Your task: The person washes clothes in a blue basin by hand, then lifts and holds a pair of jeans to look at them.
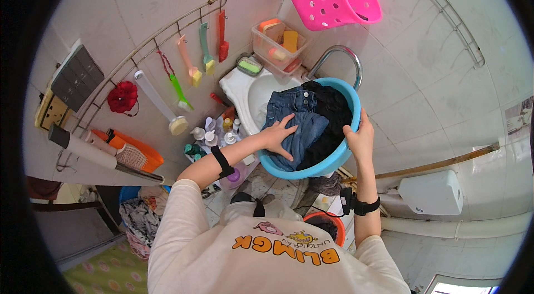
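Our left hand (276, 138) is spread wide on the jeans (306, 125), and our right hand (361, 137) has the blue tub (325, 169) by its right rim. Jeans and black clothes (335, 119) are already in the tub; can't tell what's washed or left. Tap (359, 68) crowds the tub's far rim; looks roomier left, over the sink (235, 88).

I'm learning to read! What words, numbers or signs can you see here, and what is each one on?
White short-sleeved T-shirt: bold orange letters and smaller dark letters, upside down; I won't copy them out.
White plastic pump bottles: any labels are too small to read.
Pale rectangular wall picture: any writing is too blurred.
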Demonstrator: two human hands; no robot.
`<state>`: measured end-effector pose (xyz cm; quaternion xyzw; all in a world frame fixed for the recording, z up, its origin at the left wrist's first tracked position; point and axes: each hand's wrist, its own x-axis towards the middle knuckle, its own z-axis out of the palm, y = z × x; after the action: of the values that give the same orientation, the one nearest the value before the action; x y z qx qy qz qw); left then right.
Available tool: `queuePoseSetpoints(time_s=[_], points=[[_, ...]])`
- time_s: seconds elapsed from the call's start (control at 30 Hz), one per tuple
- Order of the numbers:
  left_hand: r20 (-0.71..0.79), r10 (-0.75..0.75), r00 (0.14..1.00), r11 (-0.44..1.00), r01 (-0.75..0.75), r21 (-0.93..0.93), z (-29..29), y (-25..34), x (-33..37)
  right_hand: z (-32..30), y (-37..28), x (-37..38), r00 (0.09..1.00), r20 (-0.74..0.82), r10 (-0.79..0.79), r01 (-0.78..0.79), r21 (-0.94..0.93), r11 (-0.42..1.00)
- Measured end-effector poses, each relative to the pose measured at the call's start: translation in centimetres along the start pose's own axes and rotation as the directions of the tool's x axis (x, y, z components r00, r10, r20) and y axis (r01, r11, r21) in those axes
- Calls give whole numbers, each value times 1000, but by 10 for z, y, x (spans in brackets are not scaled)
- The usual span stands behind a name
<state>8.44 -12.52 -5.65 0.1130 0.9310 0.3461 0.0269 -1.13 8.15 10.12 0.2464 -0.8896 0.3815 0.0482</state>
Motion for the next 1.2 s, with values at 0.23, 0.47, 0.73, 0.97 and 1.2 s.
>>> queuePoseSetpoints(time_s=[0.23, 0.47, 0.73, 0.97, 1.2], points=[[27, -43, 999, 999, 43, 30, 4, 0, 2, -2, -5, -3, 1000, 5, 26, -26, -27, 999], [63, -44, 997, 999, 42, 26, 1, 0, 6, -1, 1, -6, 999, -32, -24, 23, -32, 999], [57, -17, 998, 999, 15, 29, 5, -5, 8, -5, -4, -8, 1000, -15, -6, 6, -33, 999], [83, -29, 996, 999, 28, 21, 3, -7, 7, -2, -9, -8, 1000, -1, 17, -17, -37, 999], [71, -30, 997, 1000, 29, 9, 5, -12, 6, 6, -11, -6, 997, -59, -56, 55, -26, 998]])
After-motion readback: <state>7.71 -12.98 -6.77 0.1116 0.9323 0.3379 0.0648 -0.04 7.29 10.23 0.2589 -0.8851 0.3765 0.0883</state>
